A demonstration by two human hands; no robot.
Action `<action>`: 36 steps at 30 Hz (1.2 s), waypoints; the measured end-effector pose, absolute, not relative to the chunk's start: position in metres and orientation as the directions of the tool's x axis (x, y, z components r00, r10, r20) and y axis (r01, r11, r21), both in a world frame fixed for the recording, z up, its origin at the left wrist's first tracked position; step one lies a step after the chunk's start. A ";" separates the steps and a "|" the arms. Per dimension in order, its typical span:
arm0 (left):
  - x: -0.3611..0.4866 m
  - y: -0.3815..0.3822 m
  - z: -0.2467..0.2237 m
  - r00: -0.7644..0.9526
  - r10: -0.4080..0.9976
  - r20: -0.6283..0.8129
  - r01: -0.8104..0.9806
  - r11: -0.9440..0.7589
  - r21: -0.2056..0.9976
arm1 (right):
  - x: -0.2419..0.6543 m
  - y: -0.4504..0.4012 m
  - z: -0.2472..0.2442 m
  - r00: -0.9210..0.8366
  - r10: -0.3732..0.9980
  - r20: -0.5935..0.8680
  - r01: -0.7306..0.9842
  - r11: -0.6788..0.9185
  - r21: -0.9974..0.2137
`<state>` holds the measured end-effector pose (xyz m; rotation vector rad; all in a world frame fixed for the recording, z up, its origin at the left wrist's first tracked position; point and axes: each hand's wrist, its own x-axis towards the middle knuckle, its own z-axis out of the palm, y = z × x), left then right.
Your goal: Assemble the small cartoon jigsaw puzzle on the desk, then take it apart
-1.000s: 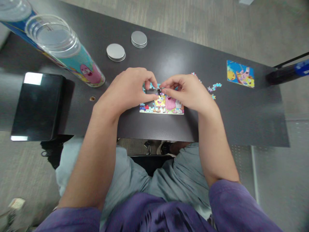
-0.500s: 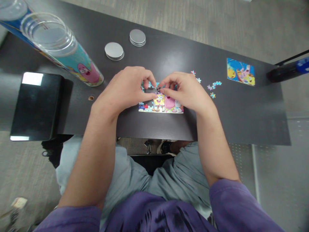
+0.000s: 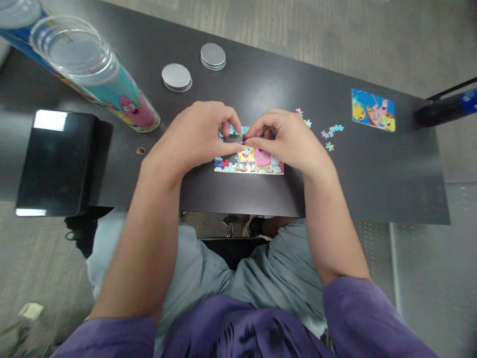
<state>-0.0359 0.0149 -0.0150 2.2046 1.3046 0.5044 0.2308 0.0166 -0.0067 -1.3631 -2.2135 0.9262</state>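
Observation:
A partly assembled jigsaw puzzle (image 3: 263, 159) with cartoon figures lies flat on the dark table, with a gap of bare tabletop in its left half. My left hand (image 3: 204, 130) rests over its left side, thumb and fingertips apart, the thumb tip touching the puzzle near the yellow figure. From the right, my right hand (image 3: 285, 133) reaches over the upper part, thumb and index finger pinched on a small puzzle piece (image 3: 243, 136) at the gap. The fingers hide most of that piece and the puzzle's upper right. Several loose puzzle pieces (image 3: 330, 146) lie right of my right hand.
A picture card (image 3: 373, 109) lies at the right, near a dark bottle-like object (image 3: 436, 114). Round silver lids (image 3: 176, 76) sit at the back. Clear-topped cartoon tubes (image 3: 134, 107) stand at the left, behind a black box (image 3: 57, 164). The table's front edge is close to my lap.
Both hands stay almost where they were. The fingertips of my right hand have shifted very slightly at the gap; the whole view has moved a little.

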 end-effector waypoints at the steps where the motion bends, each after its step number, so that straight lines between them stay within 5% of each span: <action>1: -0.036 0.015 -0.015 0.461 0.887 0.042 0.699 -0.392 0.599 | 0.231 0.017 -0.007 -0.457 0.889 -0.016 0.639 0.316 -0.702; 11: -0.037 0.015 -0.013 0.446 0.895 -0.009 0.731 -0.358 0.581 | 0.238 0.016 -0.010 -0.426 0.897 0.117 0.581 0.371 -0.725; 23: -0.038 0.015 -0.014 0.436 0.900 -0.005 0.722 -0.346 0.600 | 0.237 0.014 0.003 -0.425 0.904 -0.035 0.673 0.290 -0.680; 31: -0.036 0.014 -0.011 0.425 0.905 0.025 0.729 -0.358 0.583 | 0.294 0.014 0.033 -0.129 0.957 0.259 0.597 0.283 -0.751; 36: -0.037 0.015 -0.009 0.408 0.913 0.019 0.729 -0.338 0.595 | 0.333 0.019 0.037 0.029 0.957 0.288 0.750 0.170 -0.639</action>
